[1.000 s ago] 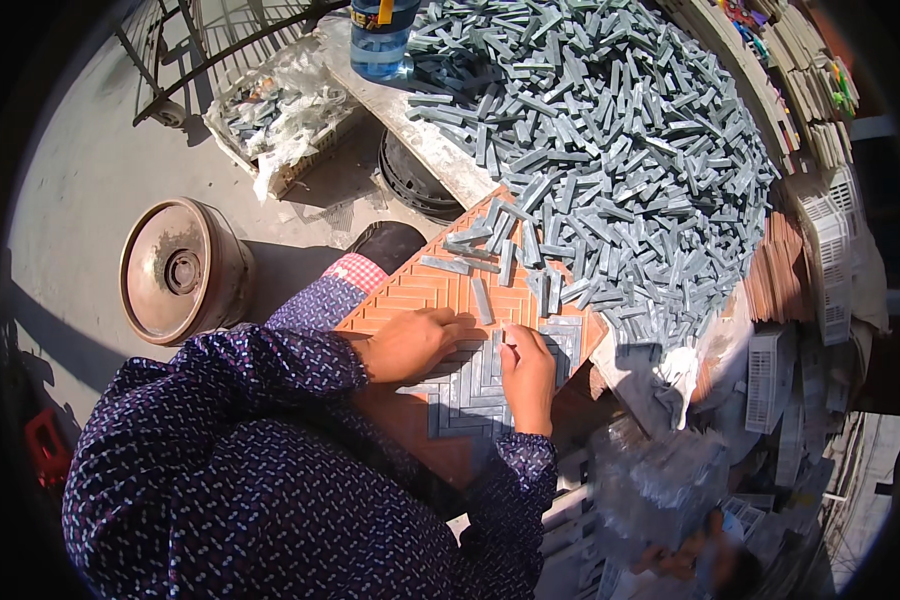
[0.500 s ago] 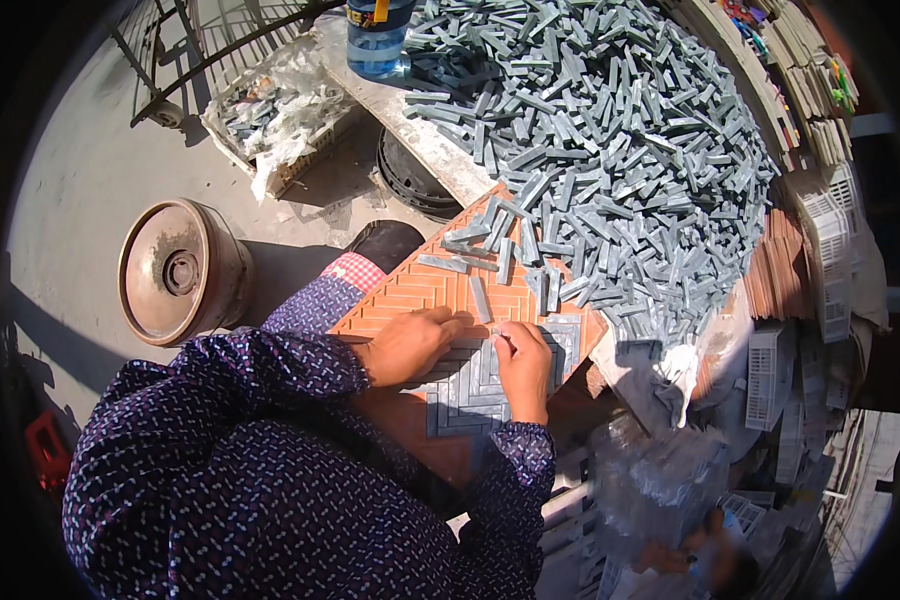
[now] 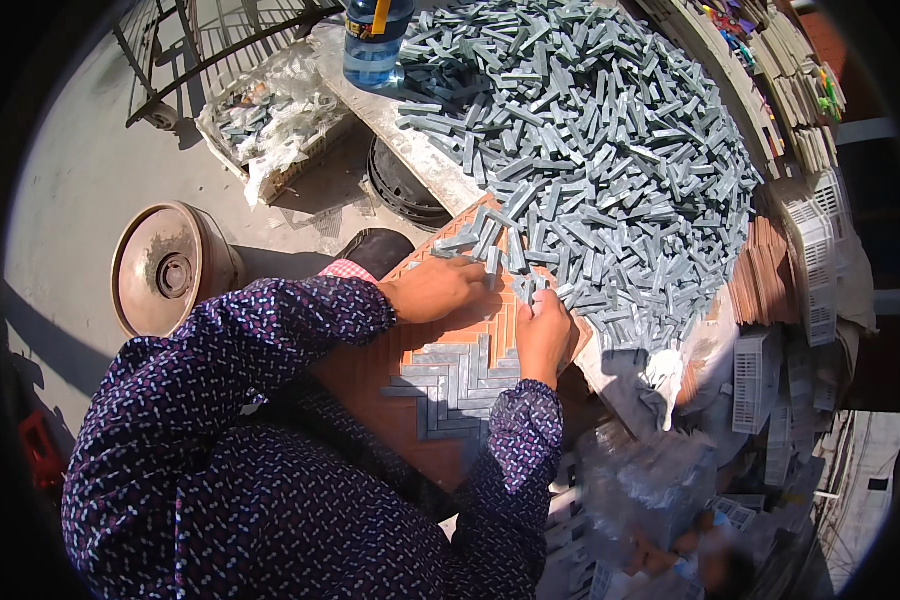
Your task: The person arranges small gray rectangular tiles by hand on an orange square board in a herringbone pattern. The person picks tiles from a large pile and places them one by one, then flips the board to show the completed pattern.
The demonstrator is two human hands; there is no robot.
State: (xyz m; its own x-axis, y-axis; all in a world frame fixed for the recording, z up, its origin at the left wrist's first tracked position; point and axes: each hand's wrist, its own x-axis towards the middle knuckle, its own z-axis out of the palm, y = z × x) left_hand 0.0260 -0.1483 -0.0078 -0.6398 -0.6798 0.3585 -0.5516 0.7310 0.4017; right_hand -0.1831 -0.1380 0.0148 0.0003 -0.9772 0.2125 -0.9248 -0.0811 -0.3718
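Note:
An orange mould board [image 3: 365,385] with a herringbone pattern of slots lies tilted in front of me. Grey stone strips [image 3: 455,385] fill part of its slots in a zigzag. My left hand [image 3: 438,290] is over the board's upper part, fingers curled at a loose grey strip [image 3: 492,262]. To its right, my right hand [image 3: 545,338] is closed, thumb and fingers pinching a short grey strip partly hidden by the fingertips. Several loose strips [image 3: 457,243] lie on the board's far end, beside a big heap of strips [image 3: 610,170].
The heap rests on a worn table [image 3: 440,165], with a blue water bottle [image 3: 375,45] at its far left. Left on the floor are a round drum [image 3: 175,265], a black bucket [image 3: 400,185] and a crate of scraps [image 3: 270,120]. White plastic crates [image 3: 755,380] and stacked boards stand right.
Both hands have moved up the board from the laid strips toward the loose ones and the heap, the right also slightly rightward. More of the laid herringbone now shows.

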